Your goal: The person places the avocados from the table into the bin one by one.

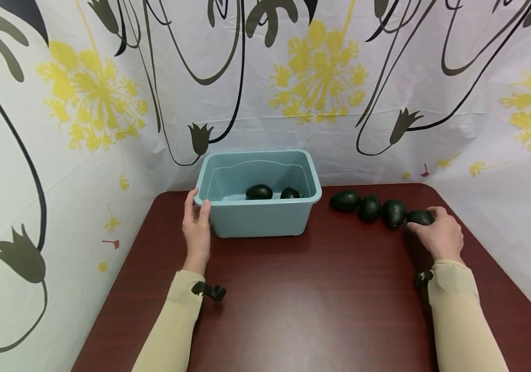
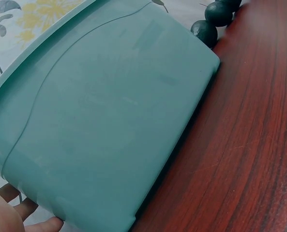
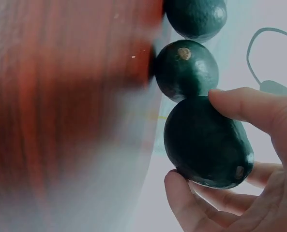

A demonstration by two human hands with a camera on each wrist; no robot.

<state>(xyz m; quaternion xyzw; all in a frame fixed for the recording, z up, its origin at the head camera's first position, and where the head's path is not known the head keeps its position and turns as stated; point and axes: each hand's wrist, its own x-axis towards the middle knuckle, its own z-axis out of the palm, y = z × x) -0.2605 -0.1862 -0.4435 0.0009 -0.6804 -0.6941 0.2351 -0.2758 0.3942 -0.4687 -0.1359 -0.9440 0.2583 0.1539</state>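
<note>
At the back of the table, my left hand (image 1: pixel 197 231) holds the left front corner of a light blue plastic bin (image 1: pixel 260 219). In the left wrist view its fingers (image 2: pixel 26 209) touch the bin's end wall; the thumb is hidden there. Two dark avocados (image 1: pixel 259 192) lie inside the bin. On the right, my right hand (image 1: pixel 441 235) grips an avocado (image 3: pixel 208 142) at the near end of a row, thumb on one side and fingers curled on the other. Three more avocados (image 1: pixel 369 208) line up to its left, the closest (image 3: pixel 187 70) right against it.
The dark red wooden table (image 1: pixel 312 305) narrows toward the back. White fabric (image 1: pixel 256 93) with yellow and grey flower prints hangs behind it and along both sides. A black wrist camera mount (image 1: pixel 208 291) sits on the left sleeve.
</note>
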